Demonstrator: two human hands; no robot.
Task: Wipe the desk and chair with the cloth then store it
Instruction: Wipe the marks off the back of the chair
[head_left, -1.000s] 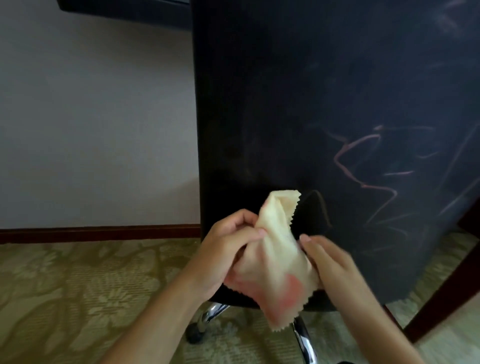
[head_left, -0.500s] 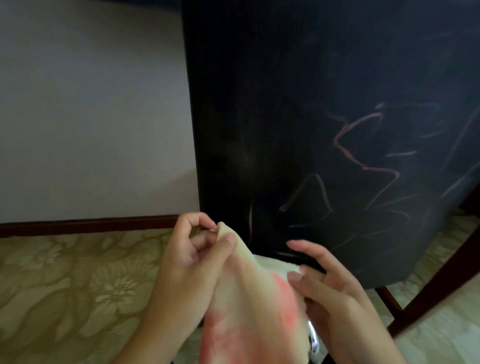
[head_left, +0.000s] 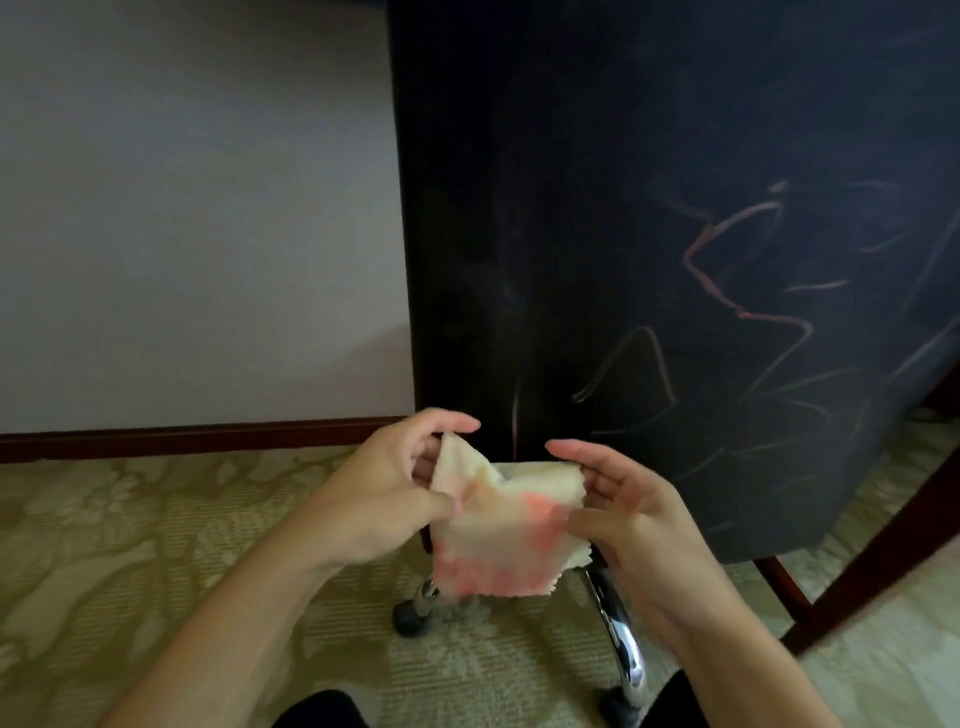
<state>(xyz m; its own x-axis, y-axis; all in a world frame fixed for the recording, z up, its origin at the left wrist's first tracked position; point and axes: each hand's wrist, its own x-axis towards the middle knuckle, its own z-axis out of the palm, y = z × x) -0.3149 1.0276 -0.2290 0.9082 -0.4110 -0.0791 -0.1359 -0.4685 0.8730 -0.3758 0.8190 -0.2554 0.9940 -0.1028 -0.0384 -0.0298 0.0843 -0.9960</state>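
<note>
Cloth (head_left: 506, 525) stretched between both pinches — left hand (head_left: 395, 499) on its upper-left corner, right hand (head_left: 631, 519) on its right edge — long axis hand-to-hand, chair back (head_left: 649, 260) just beyond, nearer the right hand.

Single head-worn view looks forward and down, close behind the chair back (head_left: 649, 260)
</note>
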